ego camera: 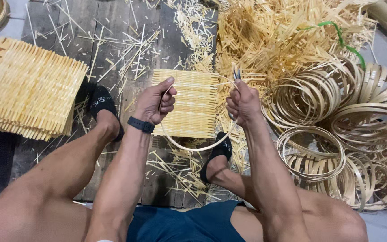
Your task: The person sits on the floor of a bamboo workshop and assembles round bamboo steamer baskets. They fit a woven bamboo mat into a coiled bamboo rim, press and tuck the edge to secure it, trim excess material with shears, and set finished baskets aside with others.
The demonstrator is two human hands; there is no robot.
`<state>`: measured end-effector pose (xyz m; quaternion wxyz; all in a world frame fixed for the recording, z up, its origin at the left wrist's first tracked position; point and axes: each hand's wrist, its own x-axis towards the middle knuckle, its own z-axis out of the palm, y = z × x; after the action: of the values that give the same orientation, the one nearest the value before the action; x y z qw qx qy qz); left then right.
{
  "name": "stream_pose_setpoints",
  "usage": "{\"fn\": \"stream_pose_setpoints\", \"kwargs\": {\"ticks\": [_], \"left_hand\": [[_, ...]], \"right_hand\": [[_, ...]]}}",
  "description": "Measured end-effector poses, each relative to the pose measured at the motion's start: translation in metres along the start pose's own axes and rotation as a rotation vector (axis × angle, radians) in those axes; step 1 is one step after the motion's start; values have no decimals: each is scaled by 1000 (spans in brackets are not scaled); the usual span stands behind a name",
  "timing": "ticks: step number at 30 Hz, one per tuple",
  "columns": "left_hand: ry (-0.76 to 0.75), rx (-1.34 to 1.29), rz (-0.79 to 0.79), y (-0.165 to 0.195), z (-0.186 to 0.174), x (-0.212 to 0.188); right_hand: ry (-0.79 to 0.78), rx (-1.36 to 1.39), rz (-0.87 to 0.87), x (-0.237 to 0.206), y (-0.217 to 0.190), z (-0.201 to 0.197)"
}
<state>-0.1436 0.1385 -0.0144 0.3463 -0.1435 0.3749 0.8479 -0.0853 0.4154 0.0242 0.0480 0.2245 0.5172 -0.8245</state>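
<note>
Two hands hold one bamboo hoop (193, 145) over a woven mat (189, 103). Far left lies a stack of mats (27, 89), apart from the work. Left hand (155, 103) is closed on the hoop's left side, thumb up along the strip. Between the hands the hoop sags in a loop in front of the mat, above the black shoes (218, 152). Right hand (242, 103) grips the other side together with a small tool (237, 74); what kind, I cannot tell. I judge an even pull from both sides keeps the curve round; squeezing unevenly could kink it. More hoops (337, 134) pile at right.
</note>
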Motion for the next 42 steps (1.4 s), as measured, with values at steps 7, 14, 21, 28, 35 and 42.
{"fn": "stream_pose_setpoints", "kwargs": {"ticks": [7,14,21,28,35,42], "left_hand": [[-29,-169,71,10,-21,6],[-8,-265,119,14,-32,10],[-72,-291,73,14,-31,11],[283,-112,377,-1,-44,18],[708,993,661,-36,-92,44],[768,1175,438,-38,-111,58]], "right_hand": [[-100,-92,115,-5,-5,-8],[-235,223,-6,8,35,-23],[-254,209,-101,16,40,-29],[78,-403,-191,32,43,-14],[115,-758,-190,84,101,-21],[253,-963,-167,91,132,-19]]}}
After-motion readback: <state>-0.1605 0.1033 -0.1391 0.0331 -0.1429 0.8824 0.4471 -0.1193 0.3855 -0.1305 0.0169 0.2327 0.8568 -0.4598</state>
